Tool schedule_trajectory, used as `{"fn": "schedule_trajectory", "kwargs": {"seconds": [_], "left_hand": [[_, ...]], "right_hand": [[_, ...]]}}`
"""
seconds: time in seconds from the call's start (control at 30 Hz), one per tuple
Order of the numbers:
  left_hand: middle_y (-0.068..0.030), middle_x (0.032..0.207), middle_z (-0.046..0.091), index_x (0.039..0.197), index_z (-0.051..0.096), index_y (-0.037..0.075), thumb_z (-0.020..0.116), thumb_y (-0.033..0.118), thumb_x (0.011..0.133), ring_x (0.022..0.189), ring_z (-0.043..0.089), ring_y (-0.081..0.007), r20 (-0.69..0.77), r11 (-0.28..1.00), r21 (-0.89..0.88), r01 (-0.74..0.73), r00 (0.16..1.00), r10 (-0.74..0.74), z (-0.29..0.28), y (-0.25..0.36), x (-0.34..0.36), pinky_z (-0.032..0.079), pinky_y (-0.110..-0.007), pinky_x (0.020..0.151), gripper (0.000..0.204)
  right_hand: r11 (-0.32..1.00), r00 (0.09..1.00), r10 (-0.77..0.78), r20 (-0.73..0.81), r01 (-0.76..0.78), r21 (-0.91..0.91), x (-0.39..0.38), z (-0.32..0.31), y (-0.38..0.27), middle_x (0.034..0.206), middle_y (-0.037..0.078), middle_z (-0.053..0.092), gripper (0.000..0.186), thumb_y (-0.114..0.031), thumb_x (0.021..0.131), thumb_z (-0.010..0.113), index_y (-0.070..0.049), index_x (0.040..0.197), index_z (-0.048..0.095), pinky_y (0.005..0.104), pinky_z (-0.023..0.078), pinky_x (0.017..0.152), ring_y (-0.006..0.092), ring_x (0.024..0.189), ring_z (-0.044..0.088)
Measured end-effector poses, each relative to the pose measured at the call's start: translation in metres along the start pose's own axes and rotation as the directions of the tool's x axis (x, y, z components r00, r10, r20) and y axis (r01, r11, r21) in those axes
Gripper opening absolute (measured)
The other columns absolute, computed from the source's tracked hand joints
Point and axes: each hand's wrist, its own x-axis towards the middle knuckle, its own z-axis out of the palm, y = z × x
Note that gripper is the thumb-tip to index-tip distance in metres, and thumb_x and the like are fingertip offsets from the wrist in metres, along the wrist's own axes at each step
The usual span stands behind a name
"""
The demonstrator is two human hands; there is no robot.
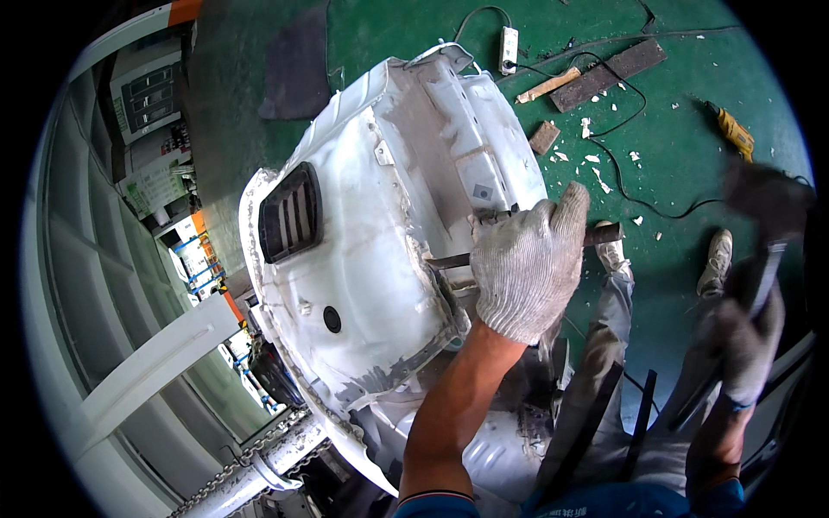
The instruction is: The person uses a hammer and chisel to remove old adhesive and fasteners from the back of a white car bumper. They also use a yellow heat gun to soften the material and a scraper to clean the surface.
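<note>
A white metal vehicle body section (363, 285), with a slatted black vent and a ragged seam, fills the centre. My left hand (527, 263), in a knit glove, is closed on a dark steel chisel (449, 260), whose far end lies at the seam beside the vent side of the panel. My right hand (744, 345), also gloved and slightly blurred, grips a hammer (768, 203) at the right, its blurred dark head raised apart from the chisel.
On the green floor (380, 30) lie a power strip (509, 49), cords, boards (609, 73), a small block (544, 137), scraps and a yellow power tool (734, 134). My legs and shoes stand lower right. A pipe with chains (281, 462) crosses the lower left.
</note>
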Motion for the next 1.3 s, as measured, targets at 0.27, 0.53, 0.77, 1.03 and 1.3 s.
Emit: {"fn": "schedule_trajectory", "kwargs": {"seconds": [0.27, 0.53, 0.77, 1.03, 1.3], "left_hand": [[-0.0073, 0.078, 0.068, 0.113, 0.068, 0.018, 0.072, 0.015, 0.078, 0.067, 0.069, -0.0320, 0.048, 0.999, 0.020, 0.046, 0.998, -0.047, -0.002, 0.007, 0.004, 0.054, -0.045, 0.063, 0.036], [-0.0046, 0.081, 0.065, 0.123, 0.065, 0.018, 0.074, 0.019, 0.080, 0.070, 0.070, -0.0293, 0.141, 0.999, 0.002, -0.040, 0.989, 0.040, -0.003, 0.019, -0.017, 0.057, -0.046, 0.065, 0.044], [-0.0050, 0.086, 0.063, 0.128, 0.066, 0.019, 0.078, 0.018, 0.077, 0.072, 0.069, -0.0304, 0.111, 0.998, -0.054, -0.034, 0.993, 0.040, -0.012, 0.013, -0.011, 0.057, -0.045, 0.066, 0.052], [-0.0108, 0.085, 0.070, 0.124, 0.068, 0.016, 0.076, 0.016, 0.085, 0.077, 0.072, -0.0329, -0.116, 0.958, -0.280, 0.065, 0.988, -0.101, -0.014, 0.000, 0.000, 0.057, -0.045, 0.069, 0.040], [-0.0111, 0.098, 0.074, 0.118, 0.071, 0.015, 0.071, 0.017, 0.091, 0.084, 0.073, -0.0340, -0.117, 0.952, -0.305, 0.030, 0.991, -0.069, -0.029, -0.011, -0.006, 0.058, -0.045, 0.073, 0.027]], "right_hand": [[0.981, 0.965, 0.195, 0.173, -0.188, -0.052, -0.008, 0.035, -0.001, 0.079, 0.002, 0.059, 0.032, -0.009, 0.080, 0.075, -0.004, 0.108, 0.061, 0.0228, 0.043, 0.049, 0.0084, 0.057, 0.055], [0.969, 0.965, 0.201, 0.169, -0.220, 0.107, 0.004, 0.005, 0.020, 0.067, 0.002, 0.055, 0.028, -0.010, 0.079, 0.071, -0.001, 0.101, 0.057, 0.0226, 0.043, 0.038, 0.0097, 0.041, 0.051], [0.976, 0.973, 0.193, 0.123, -0.203, 0.074, 0.006, -0.006, 0.026, 0.066, 0.002, 0.054, 0.032, -0.012, 0.078, 0.072, 0.000, 0.103, 0.056, 0.0226, 0.043, 0.037, 0.0097, 0.040, 0.050], [0.982, 0.970, 0.163, 0.180, -0.177, 0.065, 0.002, 0.003, 0.016, 0.066, 0.001, 0.053, 0.033, -0.013, 0.077, 0.075, -0.001, 0.101, 0.056, 0.0234, 0.043, 0.037, 0.0107, 0.041, 0.052], [0.983, 0.983, -0.179, -0.044, 0.177, -0.053, 0.010, -0.035, -0.033, 0.076, 0.000, 0.053, 0.032, -0.019, 0.088, 0.070, 0.000, 0.111, 0.058, 0.0218, 0.037, 0.051, 0.0065, 0.057, 0.047]]}}
